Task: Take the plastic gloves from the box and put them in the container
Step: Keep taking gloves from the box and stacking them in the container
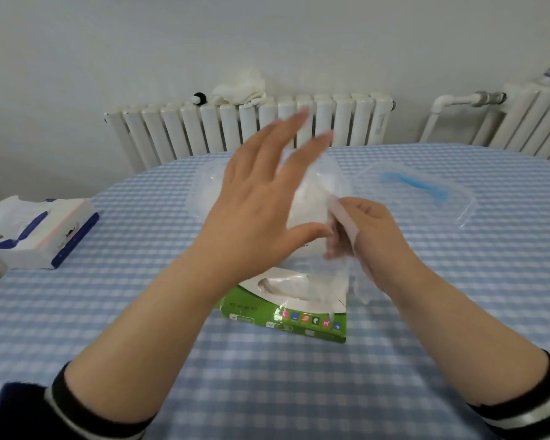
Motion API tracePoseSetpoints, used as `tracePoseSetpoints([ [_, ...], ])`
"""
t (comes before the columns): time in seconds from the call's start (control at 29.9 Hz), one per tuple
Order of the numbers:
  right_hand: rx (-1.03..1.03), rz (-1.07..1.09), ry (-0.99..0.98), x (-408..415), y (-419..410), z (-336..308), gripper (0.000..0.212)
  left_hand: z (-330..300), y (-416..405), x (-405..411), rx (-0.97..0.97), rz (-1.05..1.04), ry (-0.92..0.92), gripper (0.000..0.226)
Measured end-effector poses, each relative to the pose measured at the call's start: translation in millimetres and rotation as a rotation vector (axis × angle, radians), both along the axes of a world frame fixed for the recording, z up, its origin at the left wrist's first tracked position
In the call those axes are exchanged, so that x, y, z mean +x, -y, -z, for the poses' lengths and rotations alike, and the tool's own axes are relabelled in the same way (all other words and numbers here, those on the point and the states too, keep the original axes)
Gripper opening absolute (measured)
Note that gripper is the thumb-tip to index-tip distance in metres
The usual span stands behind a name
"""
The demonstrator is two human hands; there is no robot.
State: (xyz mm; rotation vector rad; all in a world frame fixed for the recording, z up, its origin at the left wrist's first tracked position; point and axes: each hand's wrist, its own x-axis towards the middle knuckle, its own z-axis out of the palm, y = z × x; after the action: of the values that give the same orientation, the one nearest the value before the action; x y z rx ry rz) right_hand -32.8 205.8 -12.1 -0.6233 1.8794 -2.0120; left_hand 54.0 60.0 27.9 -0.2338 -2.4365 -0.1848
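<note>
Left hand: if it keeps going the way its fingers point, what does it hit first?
Probably the clear container just beyond it: the left hand is open, fingers aimed away and slightly right, over the container. Depth is unclear, and if the hand is high enough it may pass over toward the radiator.

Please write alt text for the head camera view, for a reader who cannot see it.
A person's right hand pinches a thin plastic glove above a green box, while the left hand hovers open over a clear container. A clear lid with a blue handle lies to the right on the checked tablecloth.
</note>
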Motion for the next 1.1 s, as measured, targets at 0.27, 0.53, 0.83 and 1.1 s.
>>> tracePoseSetpoints([
  [0.27,0.137,0.033,0.140,-15,-7,-14,0.030,-40,4,-42,0.589,0.100,0.348,0.012],
  [0.53,0.018,0.300,-0.710,-1,-14,-37,0.013,-21,63,-71,0.900,-0.238,0.071,0.019],
  [0.83,1.026,-0.330,-0.689,-45,74,-40,0.045,17,98,-72,0.307,-0.606,0.216,0.041],
  [1.1,1.312,-0.403,-0.715,-72,96,-43,0.060,5,134,-55,0.042,-0.458,0.395,0.060],
])
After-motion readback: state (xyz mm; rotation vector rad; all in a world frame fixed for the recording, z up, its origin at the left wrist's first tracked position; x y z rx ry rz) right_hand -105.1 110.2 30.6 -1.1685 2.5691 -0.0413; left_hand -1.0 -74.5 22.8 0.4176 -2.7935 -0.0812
